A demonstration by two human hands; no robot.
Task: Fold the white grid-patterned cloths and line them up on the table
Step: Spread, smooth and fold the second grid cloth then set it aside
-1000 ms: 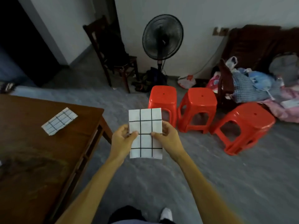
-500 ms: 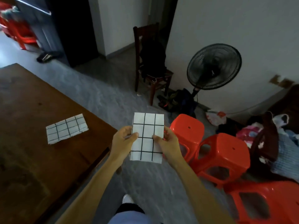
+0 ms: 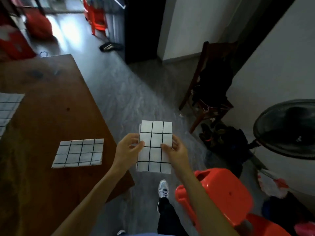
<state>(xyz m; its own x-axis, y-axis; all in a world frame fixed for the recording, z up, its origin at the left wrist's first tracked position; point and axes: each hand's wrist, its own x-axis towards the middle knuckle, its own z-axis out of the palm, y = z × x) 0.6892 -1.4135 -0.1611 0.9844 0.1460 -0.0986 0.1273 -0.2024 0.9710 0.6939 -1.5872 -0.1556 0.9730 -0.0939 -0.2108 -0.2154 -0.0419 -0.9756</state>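
I hold a folded white cloth with a black grid (image 3: 154,145) upright in the air, just past the table's right edge. My left hand (image 3: 128,149) pinches its left side and my right hand (image 3: 175,151) pinches its right side, thumbs on the front. A second folded grid cloth (image 3: 79,152) lies flat on the brown wooden table (image 3: 44,116), left of my left hand. Part of a larger grid cloth (image 3: 7,108) shows at the left border of the frame, also on the table.
Red plastic stools (image 3: 221,193) stand low on the right beside my leg. A dark wooden chair (image 3: 209,92) and a black floor fan (image 3: 288,128) stand along the white wall on the right. Grey floor runs between table and chair. More red stools (image 3: 95,16) stand far back.
My view has swung left and nearer to the table. The table and its folded cloth now sit closer to my hands. Both hands keep the same hold on the folded cloth.
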